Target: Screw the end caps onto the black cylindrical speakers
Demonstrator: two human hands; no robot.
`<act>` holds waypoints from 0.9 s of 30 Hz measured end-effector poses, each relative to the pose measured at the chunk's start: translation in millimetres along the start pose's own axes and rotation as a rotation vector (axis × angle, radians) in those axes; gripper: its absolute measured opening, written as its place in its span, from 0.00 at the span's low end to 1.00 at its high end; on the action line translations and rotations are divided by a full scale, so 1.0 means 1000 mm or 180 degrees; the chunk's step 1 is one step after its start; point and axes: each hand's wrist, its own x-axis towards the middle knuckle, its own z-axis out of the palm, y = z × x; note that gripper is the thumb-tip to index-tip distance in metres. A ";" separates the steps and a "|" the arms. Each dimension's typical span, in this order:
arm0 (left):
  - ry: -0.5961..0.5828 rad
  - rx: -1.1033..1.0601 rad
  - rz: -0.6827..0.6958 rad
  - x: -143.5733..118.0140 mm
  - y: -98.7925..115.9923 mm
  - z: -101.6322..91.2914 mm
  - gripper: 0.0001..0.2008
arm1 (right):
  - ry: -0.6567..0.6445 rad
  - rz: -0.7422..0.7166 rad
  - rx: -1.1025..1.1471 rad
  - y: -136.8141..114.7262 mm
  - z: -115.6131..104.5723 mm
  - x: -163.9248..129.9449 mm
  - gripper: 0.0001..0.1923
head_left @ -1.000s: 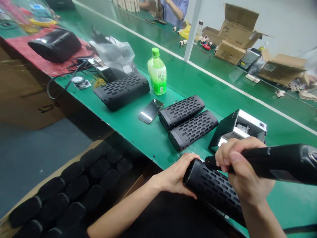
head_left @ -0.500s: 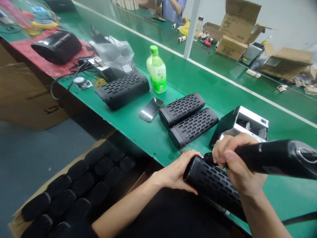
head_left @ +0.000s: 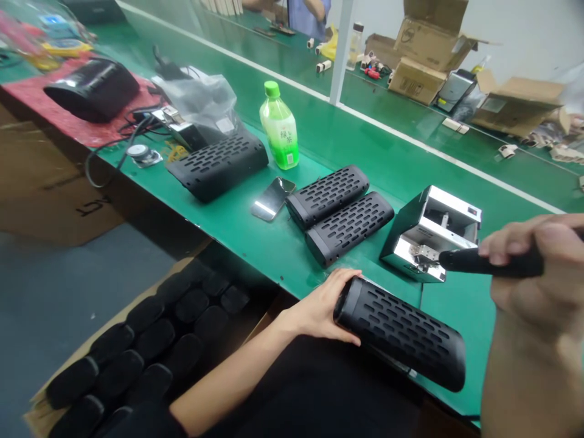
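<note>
My left hand (head_left: pixel 326 307) grips the near end of a black slotted speaker housing (head_left: pixel 401 331), held at the table's front edge. In my right hand (head_left: pixel 533 255) is a black electric screwdriver (head_left: pixel 495 261), its tip at the front of a silver-and-black screw feeder (head_left: pixel 433 237). Whether a screw sits on the bit is too small to tell. Two similar slotted housings (head_left: pixel 349 228) lie side by side beyond my left hand.
A phone (head_left: pixel 272 199), a green tea bottle (head_left: pixel 279 128) and another slotted housing (head_left: pixel 219 164) are farther left. Below the table edge stands a carton holding several black parts (head_left: pixel 116 374). A white post (head_left: pixel 341 55) rises behind. Across the bench are open cardboard boxes (head_left: pixel 417 79) and a co-worker's arm (head_left: pixel 314 9).
My right hand has moved the screwdriver off the held housing, rightward to the screw feeder. My left hand keeps its hold on the housing. The view has shifted slightly.
</note>
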 end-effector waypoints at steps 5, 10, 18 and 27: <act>-0.0018 -0.0001 -0.0078 -0.001 -0.002 0.001 0.66 | -0.0005 -0.0076 -0.0137 0.027 0.002 0.006 0.13; 0.0003 0.0010 -0.0034 -0.002 0.000 0.000 0.65 | 0.0043 0.0302 -0.0165 0.042 -0.002 0.006 0.12; 0.0051 -0.0007 -0.0010 0.001 0.009 -0.002 0.62 | -0.0087 0.0751 -0.0025 0.014 -0.016 -0.019 0.14; -0.0091 -0.0112 -0.0191 -0.003 0.011 -0.006 0.62 | -0.0690 0.1230 0.0293 -0.032 -0.030 -0.049 0.11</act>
